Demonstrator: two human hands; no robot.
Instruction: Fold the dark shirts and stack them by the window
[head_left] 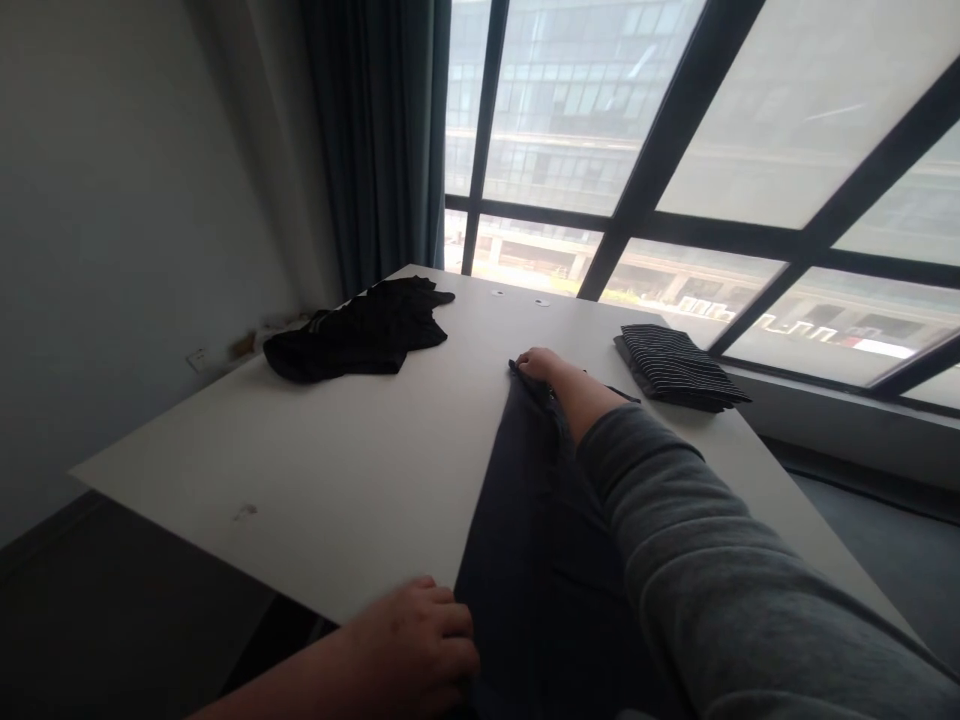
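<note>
A dark navy garment (540,540) lies lengthwise on the white table, running from its near edge toward the window; its exact kind is unclear. My right hand (541,365) is closed on its far left corner, the arm reaching across the cloth in a grey sleeve. At the near edge, my left hand (424,640) has its fingers curled over the garment's left side, gripping the cloth. Part of the garment is hidden under my right forearm.
The white table (360,470) fills the middle. A crumpled black garment (360,330) lies at its far left. Folded striped cloth (675,365) is stacked at the far right. Behind are a dark curtain (375,130) and large windows; a wall socket (196,360) is at left.
</note>
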